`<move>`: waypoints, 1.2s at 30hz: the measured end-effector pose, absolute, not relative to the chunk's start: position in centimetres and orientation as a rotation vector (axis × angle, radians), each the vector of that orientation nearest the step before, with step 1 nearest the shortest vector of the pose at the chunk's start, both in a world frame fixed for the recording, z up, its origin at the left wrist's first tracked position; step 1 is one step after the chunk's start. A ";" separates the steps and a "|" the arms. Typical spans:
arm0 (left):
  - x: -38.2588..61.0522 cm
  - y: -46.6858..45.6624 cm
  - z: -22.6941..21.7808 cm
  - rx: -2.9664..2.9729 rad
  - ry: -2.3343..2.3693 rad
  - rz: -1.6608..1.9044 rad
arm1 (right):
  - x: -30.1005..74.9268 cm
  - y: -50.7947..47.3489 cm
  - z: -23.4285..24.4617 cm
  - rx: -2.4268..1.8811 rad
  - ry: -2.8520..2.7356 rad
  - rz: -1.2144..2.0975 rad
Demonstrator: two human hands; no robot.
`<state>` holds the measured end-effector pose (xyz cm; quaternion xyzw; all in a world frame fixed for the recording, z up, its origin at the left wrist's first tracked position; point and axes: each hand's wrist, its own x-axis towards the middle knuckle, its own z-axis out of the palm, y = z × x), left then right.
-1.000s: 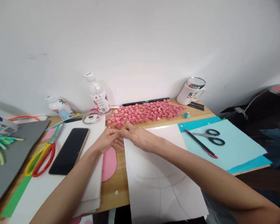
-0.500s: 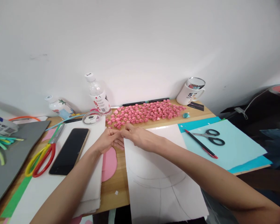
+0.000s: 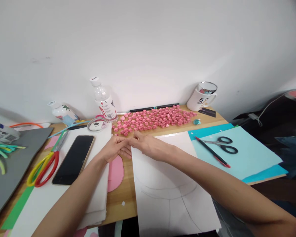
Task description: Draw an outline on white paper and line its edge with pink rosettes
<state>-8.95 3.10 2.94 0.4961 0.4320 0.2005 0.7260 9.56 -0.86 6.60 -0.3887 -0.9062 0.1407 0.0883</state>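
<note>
Dozens of rolled pink paper coils [image 3: 158, 118] just beyond the left hand [image 3: 114, 148] and right hand [image 3: 149, 146], fingers pinched together at the tips, whether clamped on anything cannot tell, pencil-lined white sheet [image 3: 172, 192] nearer, under the right forearm [image 3: 207, 174]

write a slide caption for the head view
Left hand and right hand meet by the white sheet, near many small pink rolls.

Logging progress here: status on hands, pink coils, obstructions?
Left hand and right hand meeting, grip unclear. Pink paper coils lie beyond. Right forearm crosses sketched sheet.
</note>
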 end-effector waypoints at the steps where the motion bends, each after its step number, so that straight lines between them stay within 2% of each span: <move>1: -9.0 3.1 3.0 1.096 0.950 0.436 | 9.7 -0.9 6.2 -1.143 -2.665 0.404; 7: -9.0 3.1 3.4 1.112 0.922 0.414 | 10.2 -0.8 3.8 -1.105 -2.328 0.445; 17: -9.1 3.1 3.5 1.146 0.914 0.425 | 9.6 -0.6 3.0 -1.160 -2.366 0.318; 22: -9.2 3.2 3.4 1.154 0.930 0.419 | 9.5 -0.4 3.7 -1.176 -2.433 0.329; 31: -9.3 3.1 3.7 1.157 0.904 0.373 | 9.8 -0.3 6.3 -1.130 -2.577 0.619; 36: -9.2 3.1 3.8 1.169 0.884 0.364 | 9.3 -0.5 6.9 -1.236 -2.665 0.487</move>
